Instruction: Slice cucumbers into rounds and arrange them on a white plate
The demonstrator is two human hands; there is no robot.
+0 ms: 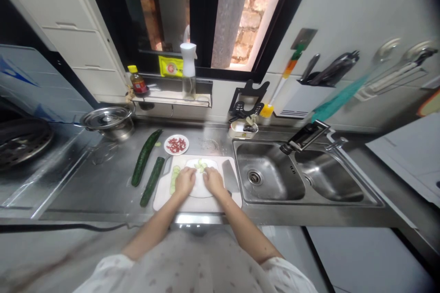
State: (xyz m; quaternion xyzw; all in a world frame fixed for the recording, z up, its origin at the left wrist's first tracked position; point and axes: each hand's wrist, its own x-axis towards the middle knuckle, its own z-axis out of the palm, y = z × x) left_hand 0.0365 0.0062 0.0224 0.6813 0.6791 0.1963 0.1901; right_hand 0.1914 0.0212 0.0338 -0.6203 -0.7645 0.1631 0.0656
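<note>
L hand [185, 180] & R hand [213, 180] curl over white plate [202, 188] on board [203, 206]; can't tell if they pinch cuke slices [200, 165] there. Board's L side: more slices [173, 178]; R side: cleaver [229, 173]. L of board: cut cuke [152, 181], longer cuke [145, 159]. R of board: sink [275, 181].

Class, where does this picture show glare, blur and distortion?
Head view: glare at the front edge of the counter, plate washed pale; head view: left hand and right hand soft in detail; head view: window frame splaying towards the top, suggesting wide-lens distortion.
</note>
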